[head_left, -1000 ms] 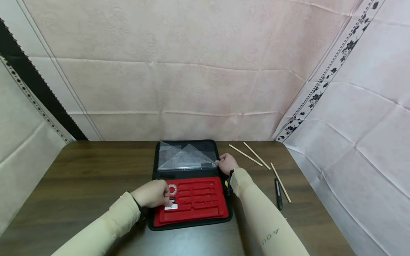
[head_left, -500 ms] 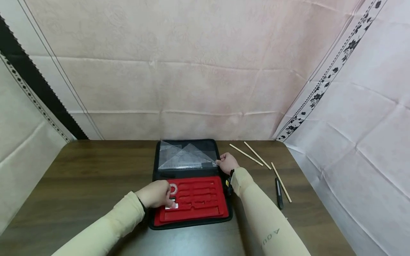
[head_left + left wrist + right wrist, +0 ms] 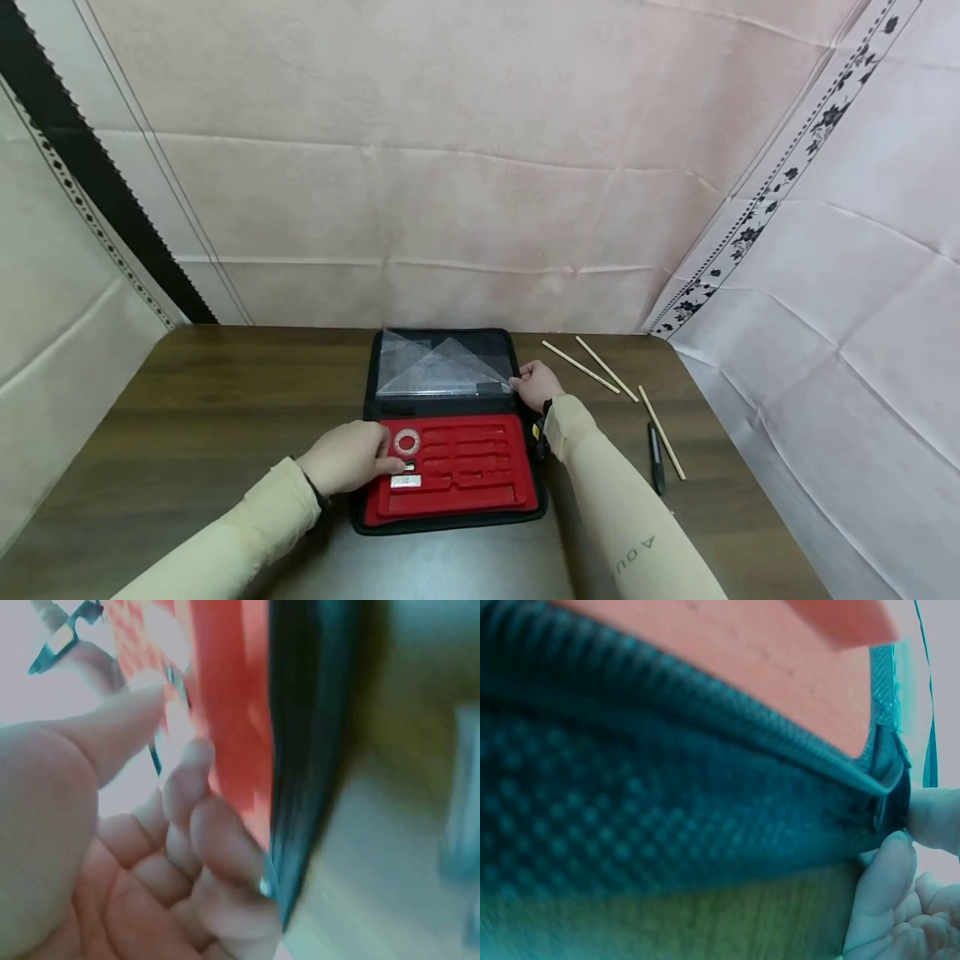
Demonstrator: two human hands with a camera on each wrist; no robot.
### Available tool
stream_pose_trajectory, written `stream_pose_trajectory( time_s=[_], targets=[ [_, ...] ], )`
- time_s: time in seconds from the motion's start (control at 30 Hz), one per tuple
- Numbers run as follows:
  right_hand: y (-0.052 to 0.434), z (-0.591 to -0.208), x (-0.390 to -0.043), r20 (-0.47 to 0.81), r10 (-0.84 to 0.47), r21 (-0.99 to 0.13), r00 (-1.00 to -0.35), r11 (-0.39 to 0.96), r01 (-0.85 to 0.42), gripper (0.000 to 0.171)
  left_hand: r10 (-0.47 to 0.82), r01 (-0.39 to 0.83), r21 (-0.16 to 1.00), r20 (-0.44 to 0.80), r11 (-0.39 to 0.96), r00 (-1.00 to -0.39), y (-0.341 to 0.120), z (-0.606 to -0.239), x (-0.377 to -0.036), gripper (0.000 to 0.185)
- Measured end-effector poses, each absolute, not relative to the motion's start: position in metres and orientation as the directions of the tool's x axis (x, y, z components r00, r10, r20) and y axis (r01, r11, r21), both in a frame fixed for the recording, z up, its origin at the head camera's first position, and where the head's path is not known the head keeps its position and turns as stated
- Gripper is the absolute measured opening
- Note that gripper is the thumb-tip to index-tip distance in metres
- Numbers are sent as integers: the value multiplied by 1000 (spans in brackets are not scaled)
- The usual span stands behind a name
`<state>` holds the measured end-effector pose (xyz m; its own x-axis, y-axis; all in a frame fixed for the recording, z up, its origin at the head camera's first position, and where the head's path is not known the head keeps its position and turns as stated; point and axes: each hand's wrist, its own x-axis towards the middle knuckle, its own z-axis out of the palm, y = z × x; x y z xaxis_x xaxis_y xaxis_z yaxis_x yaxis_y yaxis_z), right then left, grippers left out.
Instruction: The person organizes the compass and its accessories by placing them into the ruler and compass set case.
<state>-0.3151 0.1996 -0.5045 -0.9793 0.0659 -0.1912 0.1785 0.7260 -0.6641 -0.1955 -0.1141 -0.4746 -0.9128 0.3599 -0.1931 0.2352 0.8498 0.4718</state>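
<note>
A black zip case [image 3: 447,407] lies unfolded on the table, with a red moulded tray [image 3: 472,501] in its near half. Clear set squares [image 3: 442,371] sit in the lid. At the tray's left edge is my left hand [image 3: 345,458], thumb beside a small black-and-white piece [image 3: 408,466]. A white ring [image 3: 407,442] and a white block [image 3: 406,481] rest in neighbouring recesses. The left wrist view shows thumb and fingers [image 3: 206,862] apart, the fingers loosely bent. My right hand [image 3: 537,386] pinches the case's right edge near the lid; its thumb [image 3: 885,877] meets the black fabric.
Three thin wooden sticks [image 3: 581,367] lie to the right on the brown table [image 3: 247,392]. A black pen-shaped tool [image 3: 656,458] is beside the nearest stick. Behind the table hangs a pale patterned cloth [image 3: 480,208].
My left hand has drawn back leftward from the tray recesses, uncovering the white ring and white block. My right hand stays at the case's edge. The head view has shifted slightly.
</note>
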Motion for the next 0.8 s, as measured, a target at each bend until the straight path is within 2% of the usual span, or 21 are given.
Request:
stream_pose_trajectory(
  time_s=[0.17,0.3,0.5,0.8],
  targets=[
    [201,-506,-314,-198,63,-666,-978,724,181,28,335,186,519,-211,834,-918,-140,-463,-202,29],
    [201,-504,-314,-182,55,-660,-982,733,163,28,334,203,492,-193,846,-923,-165,-456,-205,26],
    [201,-501,-313,-176,54,-654,-983,740,158,28,372,236,452,-238,860,-897,-189,-455,-200,47],
    [201,-505,-317,-187,61,-657,-980,735,171,28,391,236,449,-293,862,-873,-191,-466,-185,51]
  ],
)
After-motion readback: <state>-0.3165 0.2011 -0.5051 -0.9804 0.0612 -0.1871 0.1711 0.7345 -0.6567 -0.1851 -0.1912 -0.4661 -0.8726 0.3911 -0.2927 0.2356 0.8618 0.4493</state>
